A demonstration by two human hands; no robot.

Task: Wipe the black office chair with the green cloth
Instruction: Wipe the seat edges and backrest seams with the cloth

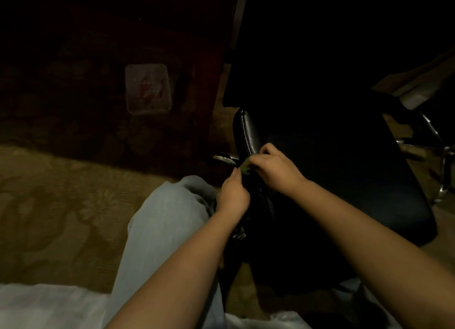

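Open carpet (56, 205) left of the armrest (246, 134). Knee (170, 213) crowds its near-left side. Seat (369, 186) blocks the right, chrome legs (440, 161) beyond it.

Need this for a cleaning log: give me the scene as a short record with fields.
light: very dim
chair: black office chair
armrest: glossy black padding
right hand: pinches the green cloth on the armrest
left hand: curled against the armrest beside the cloth; hold unclear
cloth: mostly hidden between the hands
floor: patterned carpet
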